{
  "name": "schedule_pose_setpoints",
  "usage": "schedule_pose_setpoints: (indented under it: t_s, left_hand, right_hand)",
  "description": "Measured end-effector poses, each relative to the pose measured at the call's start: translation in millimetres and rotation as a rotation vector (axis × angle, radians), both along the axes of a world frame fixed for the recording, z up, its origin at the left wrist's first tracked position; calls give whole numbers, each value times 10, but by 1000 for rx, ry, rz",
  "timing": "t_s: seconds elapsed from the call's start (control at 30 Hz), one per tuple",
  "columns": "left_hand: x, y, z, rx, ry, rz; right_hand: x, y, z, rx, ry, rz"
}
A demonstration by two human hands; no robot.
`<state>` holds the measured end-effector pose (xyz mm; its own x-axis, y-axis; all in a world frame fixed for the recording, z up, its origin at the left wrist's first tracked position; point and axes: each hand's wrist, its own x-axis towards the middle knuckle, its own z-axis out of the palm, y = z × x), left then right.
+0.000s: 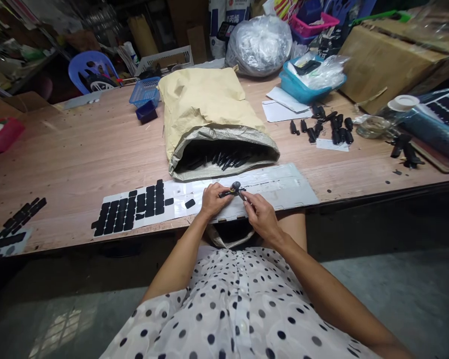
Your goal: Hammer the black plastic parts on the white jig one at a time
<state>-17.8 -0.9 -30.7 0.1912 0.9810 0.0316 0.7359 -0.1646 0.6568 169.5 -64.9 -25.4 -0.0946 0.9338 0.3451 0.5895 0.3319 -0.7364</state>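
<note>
My left hand (212, 200) is closed on a small black part (235, 186) with a round knob-like end, held just above the white board (280, 192) at the table's front edge. In my right hand (261, 214), fingers pinch a thin, metallic-looking tool (242, 195) whose tip meets the part; its exact kind is too small to make out. To the left on the board lie rows of black rounded pads (114, 215), with one loose pad (190, 204) nearer my left hand. Beyond my hands, an open-mouthed sack (213, 99) shows several slender black pieces (228, 159) inside.
Several black parts (336, 130) lie at the right, beside a tape roll (374, 127). Behind them stand a teal basket (303, 89) and a cardboard box (385, 65). A blue basket (144, 91) and small dark-blue bin (146, 112) sit left of the sack.
</note>
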Motion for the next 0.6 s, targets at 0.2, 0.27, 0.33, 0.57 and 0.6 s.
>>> schedule_pose_setpoints:
  t_s: [0.2, 0.27, 0.33, 0.57, 0.6]
  left_hand:
    - [-2, 7, 13, -17, -1, 3]
    - [-5, 11, 16, -20, 3, 6]
    - [-9, 17, 12, -19, -3, 2]
    - [-26, 29, -13, -12, -21, -14]
    - [-27, 29, -12, -12, -15, -13]
  right_hand:
    - [-11, -18, -18, 79, -85, 12]
    - [-9, -12, -22, 56, -109, 27]
    - [6, 6, -4, 66, -102, 9]
    - [49, -21, 7, 87, -98, -47]
    - [50, -27, 1, 78, -104, -46]
